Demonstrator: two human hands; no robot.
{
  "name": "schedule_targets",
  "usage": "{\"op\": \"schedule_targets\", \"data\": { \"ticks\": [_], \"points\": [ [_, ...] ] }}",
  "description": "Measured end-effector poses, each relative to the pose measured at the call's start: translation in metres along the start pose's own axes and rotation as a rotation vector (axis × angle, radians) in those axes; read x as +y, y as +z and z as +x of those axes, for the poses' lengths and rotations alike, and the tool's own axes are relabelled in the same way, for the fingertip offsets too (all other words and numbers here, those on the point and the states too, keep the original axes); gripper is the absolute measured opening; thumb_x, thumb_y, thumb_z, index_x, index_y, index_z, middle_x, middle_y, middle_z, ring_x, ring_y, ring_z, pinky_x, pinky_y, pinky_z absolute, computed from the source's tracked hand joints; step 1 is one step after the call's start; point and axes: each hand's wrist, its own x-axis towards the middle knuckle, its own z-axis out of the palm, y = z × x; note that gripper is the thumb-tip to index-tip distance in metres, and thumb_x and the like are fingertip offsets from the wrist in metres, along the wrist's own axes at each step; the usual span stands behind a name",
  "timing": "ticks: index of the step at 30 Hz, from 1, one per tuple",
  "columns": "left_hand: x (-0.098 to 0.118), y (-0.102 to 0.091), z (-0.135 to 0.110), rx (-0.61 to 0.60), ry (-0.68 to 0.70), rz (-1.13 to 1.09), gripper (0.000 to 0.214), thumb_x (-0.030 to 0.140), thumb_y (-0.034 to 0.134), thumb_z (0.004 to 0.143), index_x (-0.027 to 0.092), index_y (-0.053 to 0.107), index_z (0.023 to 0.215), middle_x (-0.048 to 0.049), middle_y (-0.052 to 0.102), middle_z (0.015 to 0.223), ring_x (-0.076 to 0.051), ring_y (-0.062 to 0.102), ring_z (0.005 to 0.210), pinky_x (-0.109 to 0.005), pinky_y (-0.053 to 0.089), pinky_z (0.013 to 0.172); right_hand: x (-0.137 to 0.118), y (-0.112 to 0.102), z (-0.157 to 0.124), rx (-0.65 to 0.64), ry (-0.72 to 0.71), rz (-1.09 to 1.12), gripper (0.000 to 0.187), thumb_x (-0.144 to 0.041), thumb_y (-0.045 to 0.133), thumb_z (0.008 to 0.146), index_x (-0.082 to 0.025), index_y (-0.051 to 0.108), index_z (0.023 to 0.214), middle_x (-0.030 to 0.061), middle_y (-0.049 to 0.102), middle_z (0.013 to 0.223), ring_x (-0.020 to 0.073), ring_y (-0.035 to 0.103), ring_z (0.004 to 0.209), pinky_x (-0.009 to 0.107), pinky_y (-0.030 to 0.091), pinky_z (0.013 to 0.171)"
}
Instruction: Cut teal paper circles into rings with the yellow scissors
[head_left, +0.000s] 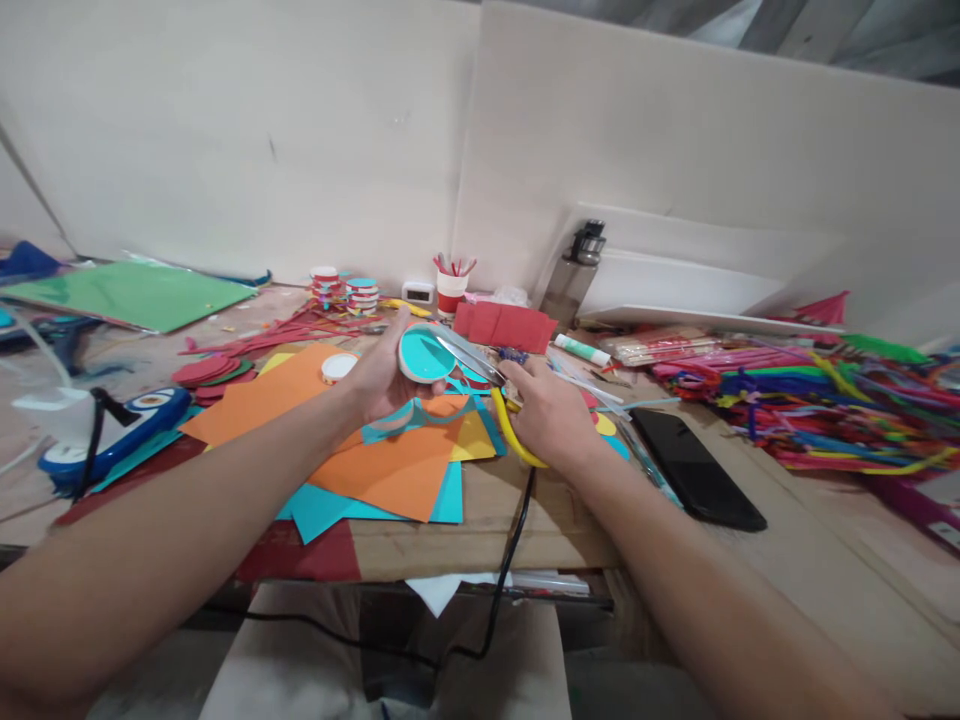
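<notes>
My left hand (385, 369) is closed around a small round white-rimmed piece with a turquoise paper face (424, 352), tilted toward me. In my right hand (546, 408) are scissors (519, 440) with yellow handles, their blades pointing left across the edge of the turquoise face. I cannot tell whether the blades touch the paper. Below both hands lie orange paper sheets (397, 470) over turquoise sheets (319, 512). A cut turquoise paper scrap (450, 425) with curved edges rests on the orange paper.
To the right are a black phone (694, 468), a glue stick (583, 349) and a heap of colourful pipe cleaners (817, 400). At the back stand a bottle (572, 280), a cup of red sticks (451, 292) and folded red paper (504, 326). A black cable (514, 550) hangs over the front edge.
</notes>
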Motion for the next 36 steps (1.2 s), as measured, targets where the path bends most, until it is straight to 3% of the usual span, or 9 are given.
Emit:
{"op": "schedule_targets", "data": {
  "ticks": [5, 11, 17, 27, 36],
  "points": [
    [0.002, -0.002, 0.001, 0.055, -0.029, -0.015, 0.073, 0.075, 0.03, 0.088, 0.012, 0.067, 0.089, -0.013, 0.07, 0.067, -0.019, 0.065, 0.052, -0.025, 0.047, 0.042, 0.0, -0.003, 0.001, -0.02, -0.009, -0.02, 0.033, -0.027, 0.053, 0.089, -0.02, 0.062, 0.119, 0.0106, 0.064, 0.105, 0.0233, 0.06, 0.09, 0.029, 0.034, 0.065],
    [0.004, -0.008, 0.003, 0.035, -0.058, -0.009, 0.076, 0.078, 0.026, 0.087, 0.013, 0.066, 0.088, -0.0146, 0.071, 0.067, -0.02, 0.065, 0.049, -0.025, 0.046, 0.039, -0.002, -0.004, 0.0, -0.058, -0.002, -0.026, 0.036, -0.016, 0.048, 0.085, -0.02, 0.063, 0.117, 0.0106, 0.067, 0.107, 0.0237, 0.062, 0.09, 0.03, 0.037, 0.067],
    [0.001, -0.004, 0.003, 0.067, 0.049, -0.078, 0.071, 0.073, 0.032, 0.089, 0.011, 0.066, 0.093, -0.0136, 0.072, 0.074, -0.024, 0.072, 0.064, -0.028, 0.054, 0.05, -0.002, 0.0, 0.0, -0.055, 0.033, -0.023, 0.033, -0.017, 0.048, 0.086, -0.02, 0.064, 0.114, 0.0105, 0.068, 0.104, 0.0246, 0.063, 0.091, 0.03, 0.039, 0.069],
    [-0.001, -0.001, 0.001, 0.084, -0.021, -0.087, 0.06, 0.066, 0.039, 0.091, 0.012, 0.065, 0.084, -0.0123, 0.07, 0.068, -0.02, 0.066, 0.052, -0.031, 0.055, 0.05, -0.003, 0.008, -0.002, -0.031, 0.015, 0.002, 0.037, -0.025, 0.049, 0.09, -0.021, 0.058, 0.126, 0.0097, 0.062, 0.107, 0.0217, 0.061, 0.085, 0.029, 0.036, 0.061],
    [0.0, -0.004, 0.002, 0.092, -0.027, -0.075, 0.066, 0.071, 0.038, 0.089, 0.011, 0.066, 0.087, -0.0137, 0.07, 0.069, -0.021, 0.067, 0.051, -0.032, 0.056, 0.05, -0.005, 0.001, -0.001, -0.069, 0.02, -0.075, 0.039, -0.019, 0.049, 0.087, -0.021, 0.061, 0.124, 0.0117, 0.065, 0.11, 0.0249, 0.062, 0.092, 0.031, 0.041, 0.069]
  ]
}}
